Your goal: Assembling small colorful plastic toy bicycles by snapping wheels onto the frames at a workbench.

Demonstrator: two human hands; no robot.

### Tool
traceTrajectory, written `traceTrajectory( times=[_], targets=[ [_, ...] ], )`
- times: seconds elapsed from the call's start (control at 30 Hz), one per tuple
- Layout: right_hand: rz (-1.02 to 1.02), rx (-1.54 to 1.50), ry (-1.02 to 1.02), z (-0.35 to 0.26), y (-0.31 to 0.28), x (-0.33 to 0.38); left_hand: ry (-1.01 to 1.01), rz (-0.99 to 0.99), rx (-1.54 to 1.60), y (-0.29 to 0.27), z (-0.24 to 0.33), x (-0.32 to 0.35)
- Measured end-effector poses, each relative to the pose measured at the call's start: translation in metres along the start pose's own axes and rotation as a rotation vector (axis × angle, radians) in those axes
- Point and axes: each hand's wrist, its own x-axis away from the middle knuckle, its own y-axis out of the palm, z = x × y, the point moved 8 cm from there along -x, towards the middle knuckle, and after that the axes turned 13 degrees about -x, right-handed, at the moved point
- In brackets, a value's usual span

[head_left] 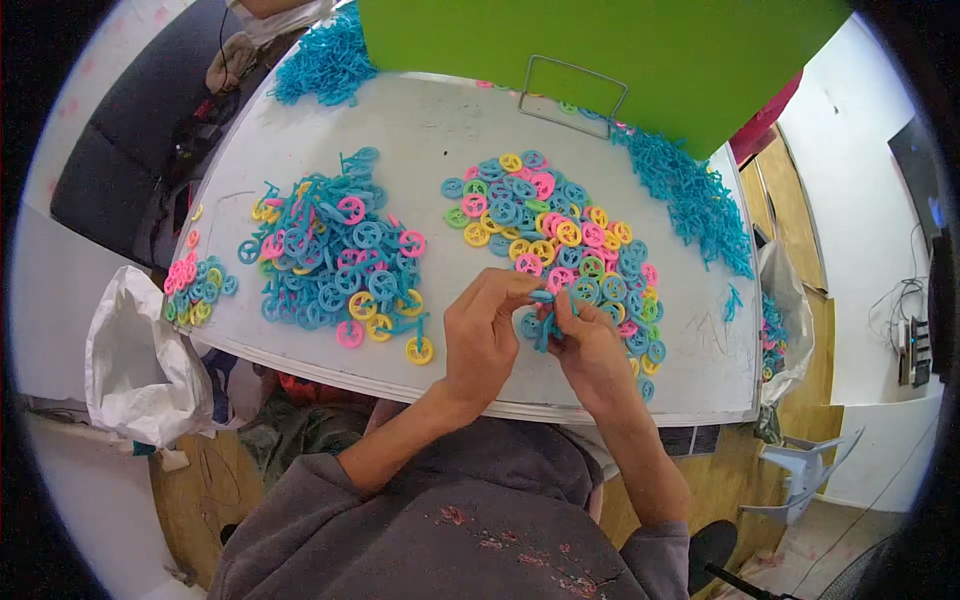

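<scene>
My left hand (482,335) and my right hand (597,358) meet above the near part of the white table. Thumb and fingers of the left hand pinch a small blue plastic wheel (541,296), seen nearly edge-on. In my right hand's closed fingers is a blue plastic stem piece (544,338), partly hidden by the fingers; I cannot tell whether it is joined to the wheel. Just beyond the hands spreads a pile of loose spoked wheels (568,232) in blue, pink, yellow and green. To the left lies a heap of wheels with blue stems (325,255).
Blue stem pieces are heaped at the far left (325,60) and far right (690,195) of the table (420,125). A green panel (600,60) rises along the far edge. A few wheels (200,285) lie near the left edge, above a white sack (145,360).
</scene>
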Motion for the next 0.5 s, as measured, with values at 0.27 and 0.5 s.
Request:
traceTrajectory(
  times=[0.27, 0.5],
  targets=[
    [0.082, -0.200, 0.218, 0.013, 0.003, 0.006, -0.075, -0.062, 0.115, 0.002, -0.013, 0.004],
    [0.009, 0.049, -0.205, -0.010, 0.009, 0.006, -0.082, -0.078, 0.136, -0.003, -0.003, 0.005]
  ],
)
